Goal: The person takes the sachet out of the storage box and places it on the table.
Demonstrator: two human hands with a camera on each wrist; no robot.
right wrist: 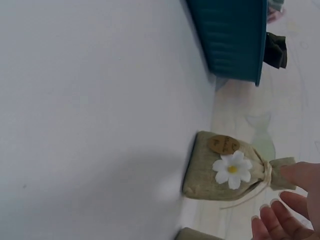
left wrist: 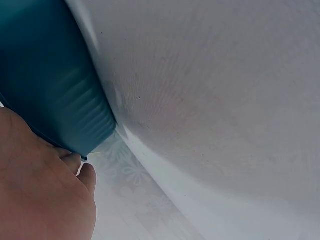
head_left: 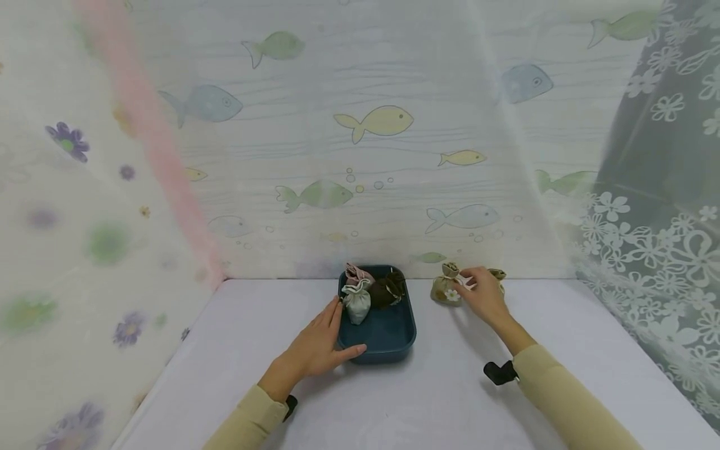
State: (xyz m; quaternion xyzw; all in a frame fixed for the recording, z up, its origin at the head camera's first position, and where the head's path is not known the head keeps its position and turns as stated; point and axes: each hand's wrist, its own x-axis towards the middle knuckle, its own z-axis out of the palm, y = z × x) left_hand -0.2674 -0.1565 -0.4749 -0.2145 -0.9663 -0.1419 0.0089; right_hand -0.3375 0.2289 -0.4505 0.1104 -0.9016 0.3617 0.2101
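My left hand (head_left: 317, 344) lies against the left side of a dark blue plastic basin (head_left: 388, 340), fingers straight along the rim and thumb over its near left corner. In the left wrist view, fingertips meet the rim past the ribbed wall. Right of the basin stands a tan burlap drawstring pouch (right wrist: 220, 170) with a white flower and a brown oval tag. My right hand (head_left: 485, 297) is at its tied neck, thumb overlapping the gathered top, the other fingers spread below. A second tan pouch (head_left: 497, 274) is partly hidden behind this hand.
Inside the basin lie a pale grey-green pouch (head_left: 357, 303), a pink pouch (head_left: 360, 274) and a dark brown pouch (head_left: 387, 292). A white cloth covers the table (head_left: 394, 406). Fish-printed curtain (head_left: 371, 156) hangs along the back edge, with lace (head_left: 669, 262) at right.
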